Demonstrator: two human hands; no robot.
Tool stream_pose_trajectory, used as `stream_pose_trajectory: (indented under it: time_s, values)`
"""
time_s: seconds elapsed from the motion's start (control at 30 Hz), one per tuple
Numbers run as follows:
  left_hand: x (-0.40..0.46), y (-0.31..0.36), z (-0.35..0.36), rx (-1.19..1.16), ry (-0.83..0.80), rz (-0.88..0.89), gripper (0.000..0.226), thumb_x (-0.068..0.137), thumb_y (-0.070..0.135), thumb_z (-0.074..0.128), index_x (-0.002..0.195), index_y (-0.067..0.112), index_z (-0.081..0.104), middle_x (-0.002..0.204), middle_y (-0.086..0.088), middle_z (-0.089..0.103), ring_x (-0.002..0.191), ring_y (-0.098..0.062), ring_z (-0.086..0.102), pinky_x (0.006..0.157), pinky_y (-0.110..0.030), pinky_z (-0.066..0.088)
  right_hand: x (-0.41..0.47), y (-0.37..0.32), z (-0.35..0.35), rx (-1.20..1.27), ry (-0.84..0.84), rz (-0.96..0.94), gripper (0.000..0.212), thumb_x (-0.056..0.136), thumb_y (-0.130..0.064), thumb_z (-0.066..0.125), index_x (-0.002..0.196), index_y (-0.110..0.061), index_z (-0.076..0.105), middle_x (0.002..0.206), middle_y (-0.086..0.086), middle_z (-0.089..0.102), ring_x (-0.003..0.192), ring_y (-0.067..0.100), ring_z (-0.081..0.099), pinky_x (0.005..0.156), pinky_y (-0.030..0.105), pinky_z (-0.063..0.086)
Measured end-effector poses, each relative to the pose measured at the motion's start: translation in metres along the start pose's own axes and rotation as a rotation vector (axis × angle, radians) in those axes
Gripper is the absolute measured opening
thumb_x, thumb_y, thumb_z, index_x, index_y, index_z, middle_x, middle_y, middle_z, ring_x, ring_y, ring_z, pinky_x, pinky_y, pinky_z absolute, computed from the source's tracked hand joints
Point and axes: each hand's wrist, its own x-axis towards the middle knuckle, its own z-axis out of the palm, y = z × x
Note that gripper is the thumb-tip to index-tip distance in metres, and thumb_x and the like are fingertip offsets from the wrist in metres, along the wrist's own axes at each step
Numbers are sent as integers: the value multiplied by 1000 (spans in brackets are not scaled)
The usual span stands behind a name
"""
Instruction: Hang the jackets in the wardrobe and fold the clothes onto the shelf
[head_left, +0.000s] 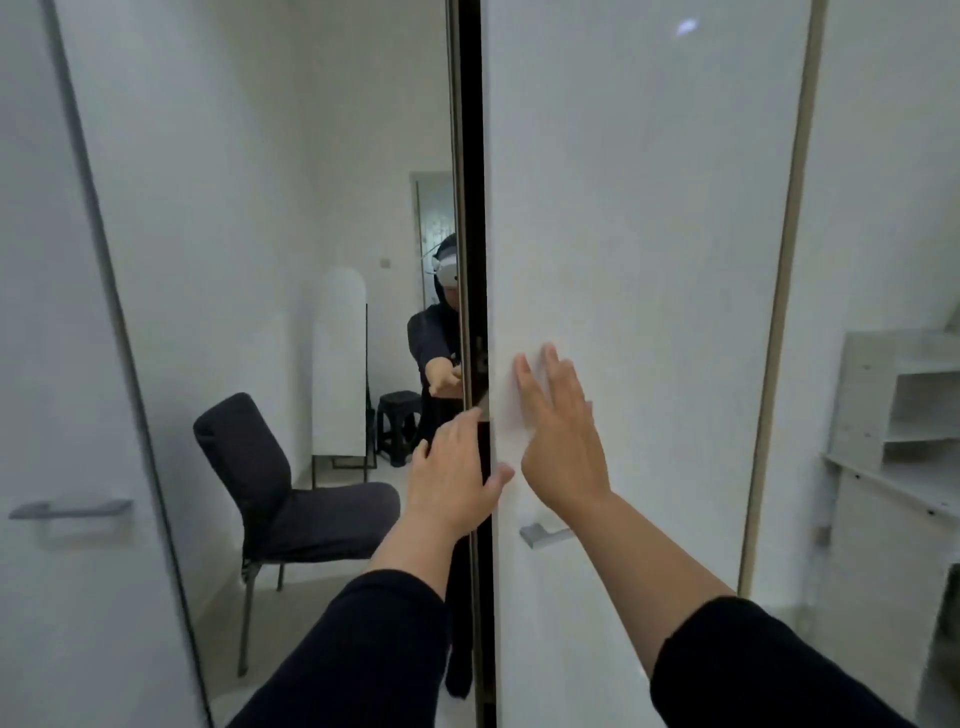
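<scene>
Head view: two wardrobe doors are seen from close range, with a narrow dark gap (475, 208) between them. The left hand (454, 475) is laid against the edge of the mirrored door (260, 208), its fingers flat and together along the frame and its thumb reaching across the gap towards the neighbouring panel; nothing is gripped. The right hand (563, 436) is pressed flat on the white door (639, 208) just right of the gap, fingers extended and slightly spread, empty. The two hands are set side by side, close but not touching. Below the right hand, a small metal handle (540, 534) is fixed to the white door. Left of the left hand, a dark chair (280, 493), a black stool (399, 423) and the person's own figure are shown reflected in the mirror. Further left, a second white panel with a bar handle (70, 510) is visible. Well right of the right hand, a white shelf unit (898, 410) is seen. No jackets or clothes are in view; whatever lies behind the doors is hidden
</scene>
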Motion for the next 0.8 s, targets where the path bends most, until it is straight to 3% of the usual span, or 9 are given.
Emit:
stream_pose_trajectory:
  time_s: [0.1,0.27,0.47,0.6,0.8]
  values:
    - [35,-22,-4,89,109,4,67,96,38,40,151,22,6,160,7,2,148,-11,2,120,-50,8,20,6,24,-122,-50,-24,102,78,13,40,149,-35,-15,155,-7,-31,144,18,-26,117,50,4]
    - [80,-41,9,266,49,-35,67,99,31,30,151,17,-10,157,3,-25,146,-14,-20,118,-55,3,51,13,54,-181,-93,-17,99,81,10,40,149,-29,-20,152,-4,-37,143,22,-29,117,51,3]
    - [89,-54,37,270,83,-41,71,96,26,28,149,19,-18,155,3,-31,145,-15,-22,120,-45,12,78,22,73,-277,-151,-28,97,85,-1,45,147,-28,-24,144,-3,-46,143,24,-29,120,46,1]
    - [89,-54,38,209,66,-56,76,93,26,32,150,21,-17,155,5,-31,145,-14,-23,120,-47,7,83,22,73,-313,-179,-29,95,87,-7,46,148,-27,-24,144,0,-45,143,26,-28,120,47,-1]
    - [86,-42,17,180,42,-65,72,94,27,35,152,21,-8,159,6,-19,147,-12,-14,119,-52,6,77,14,51,-317,-192,-44,90,85,-10,48,151,-28,-11,157,1,-27,147,22,-20,118,51,-4]
